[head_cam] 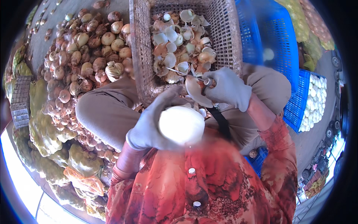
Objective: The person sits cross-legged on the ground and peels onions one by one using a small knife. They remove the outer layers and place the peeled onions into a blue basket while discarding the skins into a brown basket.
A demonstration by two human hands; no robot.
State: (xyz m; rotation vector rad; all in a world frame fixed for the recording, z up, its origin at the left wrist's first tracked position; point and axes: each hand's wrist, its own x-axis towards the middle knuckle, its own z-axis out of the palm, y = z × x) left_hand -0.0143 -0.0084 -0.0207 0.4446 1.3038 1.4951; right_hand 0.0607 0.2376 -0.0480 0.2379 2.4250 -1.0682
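Observation:
My left hand (152, 127), in a grey-white knit glove, cups a peeled white onion (181, 124) close to my red patterned shirt. The onion looks bright and overexposed. My right hand (228, 86), gloved the same way, grips a small tool, apparently a knife, by its handle (207, 82). Its blade is mostly hidden. A curved piece of onion skin (195, 91) hangs beside the tool, between my hands. Just beyond them stands a dirty plastic crate (134, 50) with peeled skins (170, 47) and onion scraps inside.
Unpeeled onions (92, 50) are heaped on the floor at left, against my knee. Filled mesh sacks (44, 134) lie farther left. At right stand a blue crate (279, 36), with a pale onion (268, 54) showing there, and another full of peeled onions (313, 103).

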